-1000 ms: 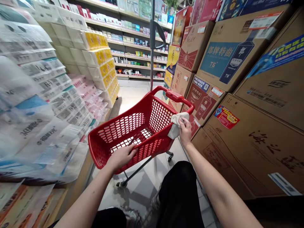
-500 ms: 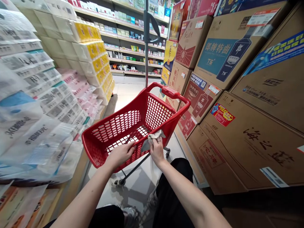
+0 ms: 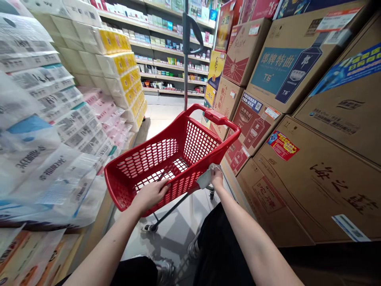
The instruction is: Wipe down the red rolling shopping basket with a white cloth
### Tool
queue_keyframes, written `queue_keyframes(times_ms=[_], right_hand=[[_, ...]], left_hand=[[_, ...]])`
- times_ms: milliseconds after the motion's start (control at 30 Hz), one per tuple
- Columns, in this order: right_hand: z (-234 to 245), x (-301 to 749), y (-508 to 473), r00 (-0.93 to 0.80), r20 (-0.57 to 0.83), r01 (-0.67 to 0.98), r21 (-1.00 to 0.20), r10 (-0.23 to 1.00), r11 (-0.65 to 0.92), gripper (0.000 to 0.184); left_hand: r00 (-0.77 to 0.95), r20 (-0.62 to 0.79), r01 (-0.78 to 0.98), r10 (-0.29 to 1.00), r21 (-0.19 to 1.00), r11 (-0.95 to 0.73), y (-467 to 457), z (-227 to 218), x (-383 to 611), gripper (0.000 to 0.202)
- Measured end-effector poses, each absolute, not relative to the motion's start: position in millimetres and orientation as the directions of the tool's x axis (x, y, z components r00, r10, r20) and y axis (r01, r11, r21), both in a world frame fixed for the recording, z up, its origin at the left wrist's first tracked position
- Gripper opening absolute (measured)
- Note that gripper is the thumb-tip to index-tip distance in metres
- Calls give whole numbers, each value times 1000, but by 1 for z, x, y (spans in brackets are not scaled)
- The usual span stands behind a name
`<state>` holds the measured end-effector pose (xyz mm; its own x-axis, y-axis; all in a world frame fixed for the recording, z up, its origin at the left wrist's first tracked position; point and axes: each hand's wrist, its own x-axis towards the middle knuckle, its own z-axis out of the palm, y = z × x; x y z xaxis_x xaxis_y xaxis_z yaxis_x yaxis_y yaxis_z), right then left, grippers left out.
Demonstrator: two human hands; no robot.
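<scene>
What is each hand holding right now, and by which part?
Left hand grips the near rim of the red plastic shopping basket; right-hand fingers pinch a crumpled pale cloth against its side.

Bare hands (image 3: 151, 194), loose black trousers (image 3: 223, 246), silver-grey sneakers (image 3: 165, 272)

Your left hand (image 3: 151, 195) palm down, its fingers (image 3: 163, 187) curled, your right hand (image 3: 217, 178) farther forward, its fingers (image 3: 216, 171) pinched, right wrist (image 3: 219, 190) just behind them, both bare forearms (image 3: 104, 242) reaching forward.
</scene>
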<state>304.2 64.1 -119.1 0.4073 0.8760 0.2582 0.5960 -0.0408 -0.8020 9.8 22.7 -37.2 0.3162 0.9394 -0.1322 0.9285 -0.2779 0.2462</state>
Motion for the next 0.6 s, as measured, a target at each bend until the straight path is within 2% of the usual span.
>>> queue_keyframes(times_ms=[67,133,233,267,333,467,533,600], right_hand=[[-102,308,65,455,292,536,-845,841,3,37],[-75,313,65,526,396,502,-859,753,101,38],[-29,322,69,529,614,645,-739,586,192,39],[-15,326,72,480,669,715,-673,567,189,40],[6,331,79,293,725,846,-500,624,184,39],[9,309,80,-55,635,954,-196,771,229,36],[-5,278,70,-193,568,945,-111,800,307,36],[-22,243,57,-289,531,917,-85,797,389,35]], left_hand=[[320,-124,926,939,249,-283,23,-38,10,48],[328,-114,922,938,256,-291,22,-38,9,48],[321,-112,922,940,263,-284,19,-37,7,48],[319,-113,923,941,264,-281,18,-37,7,48],[317,-114,924,942,261,-280,17,-36,6,48],[316,-125,929,940,240,-281,13,-32,8,48],[302,-126,936,945,228,-268,11,-29,11,48],[283,-118,941,952,229,-251,10,-26,14,47]])
